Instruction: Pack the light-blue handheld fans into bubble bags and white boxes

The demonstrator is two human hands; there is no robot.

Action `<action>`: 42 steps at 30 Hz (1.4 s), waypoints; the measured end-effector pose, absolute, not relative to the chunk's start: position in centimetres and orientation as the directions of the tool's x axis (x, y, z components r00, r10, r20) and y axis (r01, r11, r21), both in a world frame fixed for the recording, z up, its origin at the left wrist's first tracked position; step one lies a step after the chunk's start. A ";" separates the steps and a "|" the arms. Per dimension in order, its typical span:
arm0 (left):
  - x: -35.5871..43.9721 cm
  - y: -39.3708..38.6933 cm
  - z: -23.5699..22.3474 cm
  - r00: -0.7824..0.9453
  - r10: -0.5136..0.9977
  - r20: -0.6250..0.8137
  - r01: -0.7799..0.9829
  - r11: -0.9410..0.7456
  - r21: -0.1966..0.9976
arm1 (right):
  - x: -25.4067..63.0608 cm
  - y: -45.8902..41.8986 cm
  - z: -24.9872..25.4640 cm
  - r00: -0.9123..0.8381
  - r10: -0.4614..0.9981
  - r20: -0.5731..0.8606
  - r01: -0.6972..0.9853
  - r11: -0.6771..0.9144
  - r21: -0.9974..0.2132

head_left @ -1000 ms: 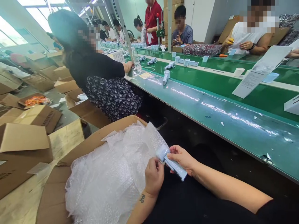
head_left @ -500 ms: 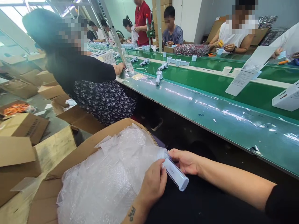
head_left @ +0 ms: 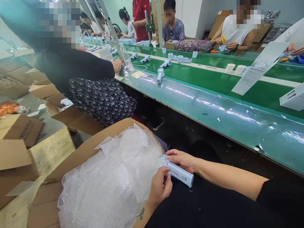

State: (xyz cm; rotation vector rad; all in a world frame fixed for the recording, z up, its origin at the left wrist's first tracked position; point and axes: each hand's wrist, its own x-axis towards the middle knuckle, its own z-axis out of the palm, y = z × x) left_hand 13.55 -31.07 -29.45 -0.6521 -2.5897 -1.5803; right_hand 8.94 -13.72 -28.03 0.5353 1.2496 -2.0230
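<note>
A light-blue handheld device (head_left: 181, 176) with printed lettering on its handle lies across both my hands, above my dark-clothed lap. My right hand (head_left: 181, 161) grips it from the far side, near its head. On the near side, the fingers of my left hand (head_left: 161, 183) are closed against the head end of the handle. The device's head is partly hidden by my fingers and by what looks like clear plastic; I cannot tell whether it is inside a bag. Just left of my hands, a pile of bubble-wrap bags (head_left: 111, 180) fills an open cardboard box (head_left: 47, 196).
A green conveyor line (head_left: 201, 76) carries similar devices (head_left: 160, 76), white cups (head_left: 230, 67) and a standing printed carton (head_left: 258, 69). A co-worker in a black top (head_left: 78, 66) sits to the left. Cardboard boxes (head_left: 21, 129) cover the floor there; others work across the line.
The device has turned in my hands, so its lettered face now shows. My left hand first moved onto the handle, then drew back slightly. The view has swung right.
</note>
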 end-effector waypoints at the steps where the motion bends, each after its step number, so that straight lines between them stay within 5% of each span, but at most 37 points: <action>1: 13.6 -31.2 -29.4 -0.915 0.326 0.237 0.356 0.381 0.853 | 8.8 -13.9 -28.2 -0.716 -0.317 -0.621 0.695 -0.251 -0.673; 6: 13.7 -30.8 -28.6 -0.987 0.109 0.114 0.146 0.367 0.919 | 8.0 -14.5 -28.4 -0.913 -0.222 -0.341 0.308 0.171 -0.936; 10: 13.5 -30.9 -27.6 -0.999 0.041 0.000 0.015 0.368 0.930 | 8.5 -14.8 -26.4 -0.944 -0.321 -0.072 -0.103 0.495 -0.863; 14: 13.6 -32.1 -27.3 -0.998 -0.057 -0.027 -0.049 0.420 0.906 | 9.8 -14.2 -22.9 -0.818 -0.570 0.082 -0.411 0.478 -0.776; 19: 15.8 -32.8 -28.5 -0.980 0.060 0.189 0.192 0.520 0.832 | 11.4 -11.9 -22.3 -0.754 -0.642 -0.139 -0.228 0.454 -0.861; 22: 16.8 -32.5 -28.1 -0.984 0.168 0.059 0.128 0.435 0.891 | 12.5 -10.5 -22.8 -0.766 -0.600 -0.230 -0.010 0.370 -0.929; 25: 14.6 -32.3 -24.7 -0.991 0.132 -0.034 0.010 0.323 0.946 | 12.3 -10.3 -21.5 -0.891 -0.381 -0.246 0.174 0.214 -0.961; 28: 9.6 -31.7 -19.3 -0.983 0.121 0.140 0.175 0.353 0.919 | 10.4 -10.6 -18.4 -0.971 -0.195 -0.137 0.099 0.193 -0.976; 30: 6.3 -31.1 -15.8 -0.936 0.253 0.244 0.330 0.391 0.859 | 8.8 -10.2 -16.1 -0.986 -0.143 -0.084 0.057 0.184 -0.981; 34: 2.5 -29.5 -11.3 -0.861 0.218 0.460 0.507 0.439 0.742 | 7.7 -7.8 -12.9 -0.998 0.043 -0.044 0.039 -0.124 -0.991; 36: 1.5 -27.8 -10.8 -0.794 0.335 0.508 0.608 0.448 0.655 | 8.1 -7.0 -12.3 -0.997 0.077 -0.030 0.015 -0.191 -0.981; 39: 0.1 -23.2 -12.0 -0.634 0.673 0.381 0.732 0.363 0.576 | 8.4 -6.2 -12.3 -0.989 0.116 -0.096 0.082 -0.117 -0.990; 42: -0.3 -17.9 -14.3 -0.490 0.850 0.193 0.703 0.253 0.665 | 10.0 -2.9 -11.7 -0.960 0.250 -0.129 0.108 -0.095 -0.990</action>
